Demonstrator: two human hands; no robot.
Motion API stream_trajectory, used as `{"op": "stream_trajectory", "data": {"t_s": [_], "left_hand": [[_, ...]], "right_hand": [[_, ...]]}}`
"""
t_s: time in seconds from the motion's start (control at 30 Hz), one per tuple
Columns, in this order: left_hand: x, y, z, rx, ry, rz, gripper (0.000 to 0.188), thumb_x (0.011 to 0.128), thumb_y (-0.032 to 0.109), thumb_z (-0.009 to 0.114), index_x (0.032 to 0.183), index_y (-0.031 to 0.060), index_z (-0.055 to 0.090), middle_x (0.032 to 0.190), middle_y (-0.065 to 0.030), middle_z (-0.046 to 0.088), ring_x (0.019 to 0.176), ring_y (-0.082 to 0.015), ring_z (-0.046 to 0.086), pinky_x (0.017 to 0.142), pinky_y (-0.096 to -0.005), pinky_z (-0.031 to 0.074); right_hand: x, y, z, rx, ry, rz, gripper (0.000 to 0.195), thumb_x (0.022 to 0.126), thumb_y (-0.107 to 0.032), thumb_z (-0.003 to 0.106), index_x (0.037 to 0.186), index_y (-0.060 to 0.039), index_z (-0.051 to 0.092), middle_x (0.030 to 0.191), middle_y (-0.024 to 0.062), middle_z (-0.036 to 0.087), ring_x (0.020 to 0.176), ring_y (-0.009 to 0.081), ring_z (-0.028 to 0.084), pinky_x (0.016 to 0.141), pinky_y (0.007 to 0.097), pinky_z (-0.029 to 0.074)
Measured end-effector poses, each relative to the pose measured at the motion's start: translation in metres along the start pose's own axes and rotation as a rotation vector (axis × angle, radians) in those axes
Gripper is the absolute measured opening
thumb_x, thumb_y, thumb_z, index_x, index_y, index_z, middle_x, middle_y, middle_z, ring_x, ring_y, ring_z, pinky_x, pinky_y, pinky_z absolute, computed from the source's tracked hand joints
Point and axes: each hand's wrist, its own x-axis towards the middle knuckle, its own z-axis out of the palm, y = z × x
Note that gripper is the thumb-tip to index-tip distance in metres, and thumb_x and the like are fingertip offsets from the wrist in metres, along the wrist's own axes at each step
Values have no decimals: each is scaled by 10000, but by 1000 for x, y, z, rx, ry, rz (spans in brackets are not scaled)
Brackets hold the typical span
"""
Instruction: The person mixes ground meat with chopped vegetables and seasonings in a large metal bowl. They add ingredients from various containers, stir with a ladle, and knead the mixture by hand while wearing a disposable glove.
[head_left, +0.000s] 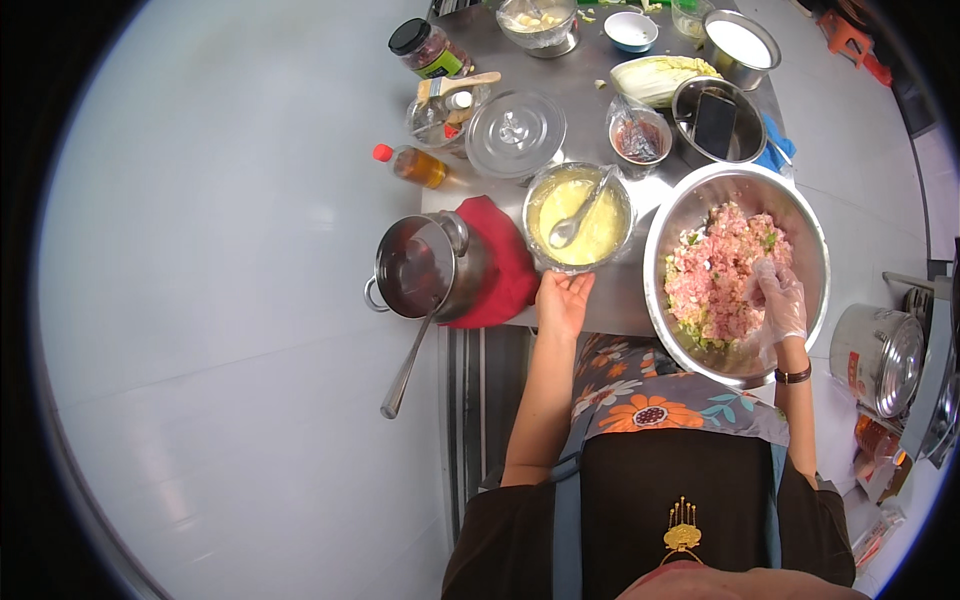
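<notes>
My left hand (566, 296) touches the near rim of a plastic-lined bowl (628, 238) of pale yellow mixture (589, 232), its fingers spread under the edge. A metal spoon (566, 230) lies in that mixture. On the right, my right hand (778, 296), in a clear plastic glove, is inside a large steel bowl (819, 247), at the right side of pink minced meat (724, 270) with chopped greens. Its fingers are curled; whether they hold any meat is hidden. Just left of the yellow mixture, a red cloth (495, 277) lies by a steel pot (412, 262) with a ladle (409, 364) in it.
Behind stand a glass lid (516, 133), an oil bottle (420, 166), a small bowl of red sauce (641, 141), a steel pot with a phone (715, 125) on top, napa cabbage (660, 79) and a pot of white contents (739, 43). The steel table's front edge (615, 330) is before me.
</notes>
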Motion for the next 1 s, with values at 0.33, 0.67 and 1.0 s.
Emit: {"op": "stream_trajectory", "data": {"t_s": [0.33, 0.67, 1.0], "left_hand": [[-28, 6, 11, 612, 123, 461, 81, 885, 56, 512, 899, -24, 518, 839, -124, 613, 765, -199, 620, 746, -316, 524], [61, 47, 109, 129, -225, 206, 152, 895, 15, 491, 1023, -66, 503, 1035, -149, 572, 950, -227, 584, 891, -351, 516], [52, 45, 92, 1905, -228, 944, 229, 772, 66, 618, 995, 30, 582, 890, -143, 623, 830, -283, 608, 706, -384, 475]], "right_hand": [[5, 15, 0, -109, -18, -34, 271, 914, -285, 567, 813, -34, 587, 620, 5, 561, 533, 74, 478, 498, 221, 372], [-3, 18, -1, -11, -23, -7, 220, 912, -224, 573, 944, -9, 597, 680, -3, 582, 561, 72, 507, 517, 221, 392], [-14, 32, -13, 128, 77, 75, 201, 911, -203, 573, 963, -9, 586, 692, 3, 578, 573, 74, 524, 522, 214, 409]]}}
